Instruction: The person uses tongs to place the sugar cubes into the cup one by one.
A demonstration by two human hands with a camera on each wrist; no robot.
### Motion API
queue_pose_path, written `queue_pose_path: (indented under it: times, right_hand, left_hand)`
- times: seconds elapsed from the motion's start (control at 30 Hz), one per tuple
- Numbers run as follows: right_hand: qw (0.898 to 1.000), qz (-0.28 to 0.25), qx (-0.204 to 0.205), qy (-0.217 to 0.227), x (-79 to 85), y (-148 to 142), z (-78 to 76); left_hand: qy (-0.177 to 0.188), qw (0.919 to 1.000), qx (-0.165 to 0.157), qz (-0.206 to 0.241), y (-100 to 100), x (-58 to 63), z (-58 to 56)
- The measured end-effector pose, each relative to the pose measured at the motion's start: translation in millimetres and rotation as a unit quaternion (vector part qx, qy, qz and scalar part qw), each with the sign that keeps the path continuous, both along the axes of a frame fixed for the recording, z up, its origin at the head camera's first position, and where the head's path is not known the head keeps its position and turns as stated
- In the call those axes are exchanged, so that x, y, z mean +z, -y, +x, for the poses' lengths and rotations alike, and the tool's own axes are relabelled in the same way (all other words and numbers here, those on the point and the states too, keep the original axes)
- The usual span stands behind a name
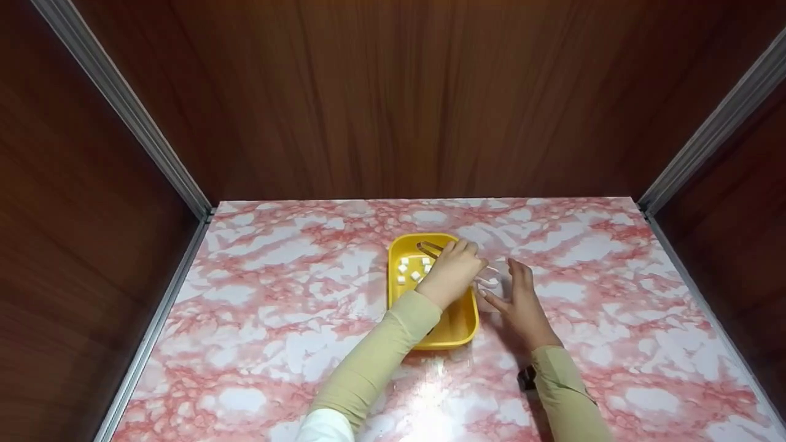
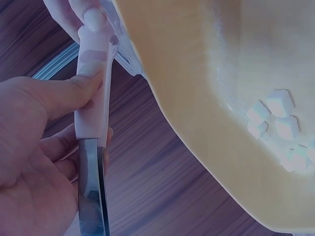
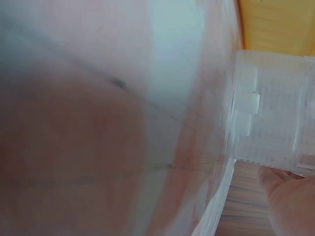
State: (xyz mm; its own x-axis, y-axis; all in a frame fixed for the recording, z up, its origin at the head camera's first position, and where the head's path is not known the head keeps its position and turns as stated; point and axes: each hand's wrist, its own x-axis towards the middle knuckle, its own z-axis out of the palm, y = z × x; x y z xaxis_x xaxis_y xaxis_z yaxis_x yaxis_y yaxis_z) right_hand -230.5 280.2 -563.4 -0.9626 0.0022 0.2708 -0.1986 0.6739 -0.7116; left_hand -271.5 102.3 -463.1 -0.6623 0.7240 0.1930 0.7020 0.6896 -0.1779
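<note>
Tongs [image 2: 92, 125], steel with pale plastic ends, sit pinched in left hand [image 1: 455, 270]; likely light, springy, best held mid-length. Right hand [image 1: 522, 301] grips clear plastic container [image 3: 273, 108] beside.

Text check, all three views: no lettering, label, brand, number or sign could be read. Darker patches on the pale end of the tongs [image 2: 91, 123] formed no legible characters. No readable marking was found on the visible walls of the yellow tray [image 1: 391, 288] or the clear container [image 3: 275, 108].
</note>
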Motion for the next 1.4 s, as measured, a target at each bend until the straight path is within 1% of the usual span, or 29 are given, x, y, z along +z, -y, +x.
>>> queue_pose_path:
  times: [0.23,0.57,0.8,1.03,1.4]
  right_hand:
    - [1.000,-0.004,0.001,0.012,1.7,-0.6,0.3]
    - [1.000,-0.014,0.003,0.021,2.0,-0.4,0.5]
    - [0.999,-0.021,0.005,0.026,1.8,-0.6,0.0]
    - [1.000,0.002,0.000,-0.002,-0.1,-0.3,-0.9]
    - [1.000,-0.007,-0.002,0.027,2.3,0.1,-0.9]
  left_hand:
    - [-0.004,1.0000,0.000,-0.006,-0.5,1.1,0.2]
    - [-0.008,1.0000,0.002,-0.001,1.5,3.8,0.0]
    - [0.013,0.9998,0.008,0.013,3.9,11.2,-0.4]
    - [0.000,0.9995,0.006,0.031,10.8,17.7,-1.6]
    - [0.024,0.9984,0.024,0.046,27.0,23.6,-8.8]
